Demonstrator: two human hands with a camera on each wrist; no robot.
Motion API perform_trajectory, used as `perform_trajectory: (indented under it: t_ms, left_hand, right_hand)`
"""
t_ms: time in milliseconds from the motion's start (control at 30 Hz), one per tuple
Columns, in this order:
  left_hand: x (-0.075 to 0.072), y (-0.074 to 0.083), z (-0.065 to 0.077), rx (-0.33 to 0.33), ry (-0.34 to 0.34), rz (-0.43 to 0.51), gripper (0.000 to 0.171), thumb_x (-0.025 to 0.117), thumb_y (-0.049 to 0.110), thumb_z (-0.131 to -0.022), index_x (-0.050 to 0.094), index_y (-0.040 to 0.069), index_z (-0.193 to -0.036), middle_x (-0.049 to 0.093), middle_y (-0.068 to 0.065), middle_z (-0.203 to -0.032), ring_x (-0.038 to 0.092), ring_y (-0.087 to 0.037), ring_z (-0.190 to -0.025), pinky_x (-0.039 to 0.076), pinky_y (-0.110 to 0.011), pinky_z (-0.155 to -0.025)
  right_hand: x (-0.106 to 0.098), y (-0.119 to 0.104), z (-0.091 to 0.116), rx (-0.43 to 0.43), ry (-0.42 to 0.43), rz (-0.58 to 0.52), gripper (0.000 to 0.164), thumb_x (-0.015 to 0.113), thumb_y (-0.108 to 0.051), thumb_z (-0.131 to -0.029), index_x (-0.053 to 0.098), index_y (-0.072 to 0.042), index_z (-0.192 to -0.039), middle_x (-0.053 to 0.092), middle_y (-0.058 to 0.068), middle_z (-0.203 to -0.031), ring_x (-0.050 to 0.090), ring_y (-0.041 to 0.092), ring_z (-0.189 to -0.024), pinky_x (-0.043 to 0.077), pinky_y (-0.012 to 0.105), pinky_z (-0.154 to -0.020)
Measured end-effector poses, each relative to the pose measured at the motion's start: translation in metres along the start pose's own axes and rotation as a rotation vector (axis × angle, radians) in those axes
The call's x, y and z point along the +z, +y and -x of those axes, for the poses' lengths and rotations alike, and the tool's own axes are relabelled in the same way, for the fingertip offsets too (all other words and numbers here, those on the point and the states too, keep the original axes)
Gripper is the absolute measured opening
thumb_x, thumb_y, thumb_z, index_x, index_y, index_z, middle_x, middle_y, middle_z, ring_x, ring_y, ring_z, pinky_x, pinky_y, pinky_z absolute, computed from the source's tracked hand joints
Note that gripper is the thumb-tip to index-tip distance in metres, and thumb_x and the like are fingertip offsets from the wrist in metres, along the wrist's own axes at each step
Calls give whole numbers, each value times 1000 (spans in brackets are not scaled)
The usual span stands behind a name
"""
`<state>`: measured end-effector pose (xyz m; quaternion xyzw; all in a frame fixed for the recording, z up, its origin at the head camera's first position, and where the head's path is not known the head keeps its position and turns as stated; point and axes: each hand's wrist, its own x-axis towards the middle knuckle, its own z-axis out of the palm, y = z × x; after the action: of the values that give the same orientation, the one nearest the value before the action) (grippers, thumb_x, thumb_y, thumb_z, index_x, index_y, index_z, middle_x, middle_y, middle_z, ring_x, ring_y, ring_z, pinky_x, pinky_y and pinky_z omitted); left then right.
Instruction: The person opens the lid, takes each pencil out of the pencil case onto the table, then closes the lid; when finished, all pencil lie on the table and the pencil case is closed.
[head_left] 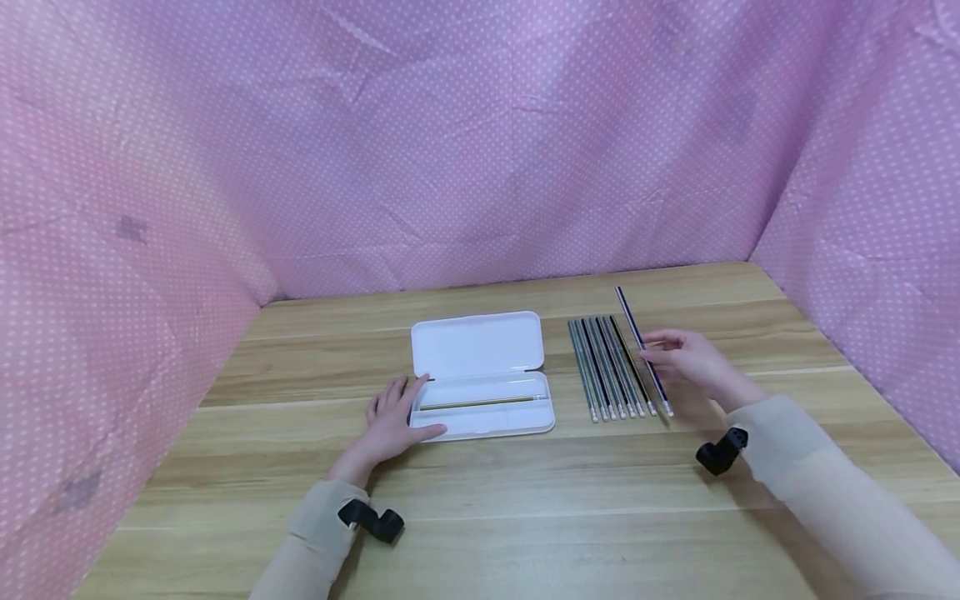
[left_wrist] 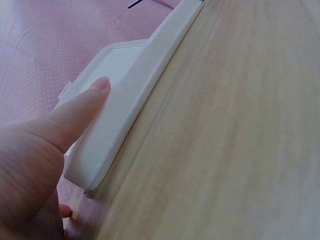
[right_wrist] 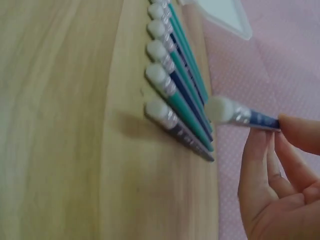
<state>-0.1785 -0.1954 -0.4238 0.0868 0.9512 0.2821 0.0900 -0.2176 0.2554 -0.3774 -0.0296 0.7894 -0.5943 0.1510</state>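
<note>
A white pencil case (head_left: 480, 429) lies with its lid (head_left: 477, 346) laid back on the wooden table. One yellowish pencil (head_left: 465, 405) lies lengthwise inside. At the case's left end rests my left hand (head_left: 390, 425), fingers spread; its straight thumb (left_wrist: 85, 107) lies over the front rim. My right hand (head_left: 686, 360) pinches a dark blue striped pencil (head_left: 637, 333) between thumb and fingers, right of a row of several pencils (head_left: 607, 367). In the right wrist view, the white eraser end of the held pencil (right_wrist: 240, 114) is raised off the table beside the row.
The row of green, dark blue and dark-and-yellow pencils lies side by side, eraser ends toward me. Pink dotted cloth (head_left: 480, 167) hangs behind the table (head_left: 525, 517) and along both sides. A black wrist camera (head_left: 371, 521) sits on the left sleeve, another (head_left: 722, 452) on the right.
</note>
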Motion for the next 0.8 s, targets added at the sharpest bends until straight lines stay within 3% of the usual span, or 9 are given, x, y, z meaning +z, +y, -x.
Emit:
perform_trajectory:
  t_ms: [233, 500, 800]
  left_hand:
    - [0, 0, 0, -1, 2, 3, 92, 70, 52, -79, 23, 21, -151, 9, -26, -154, 2, -46, -141, -1, -62, -107]
    - [0, 1, 1, -1, 8, 6, 92, 71, 51, -79, 24, 20, -151, 10, -26, -154, 2, -46, -141, -1, -63, -107]
    - [-1, 2, 2, -1, 11, 9, 92, 71, 52, -79, 23, 20, -151, 10, -26, -154, 2, -46, -141, -1, -62, -107]
  right_hand:
    - [-16, 14, -6, 51, 16, 9, 53, 60, -12, -92, 39, 13, -133, 65, -11, -90, 63, 2, -81, 54, 21, -74]
    - [-21, 15, -9, 115, -28, 30, 55, 56, -9, -93, 31, 17, -135, 64, -9, -90, 61, 1, -81, 54, 24, -78]
    - [-16, 19, -21, 159, 2, 229, 48, 58, -8, -91, 41, 16, -130, 62, -3, -85, 57, 5, -73, 55, 24, -68]
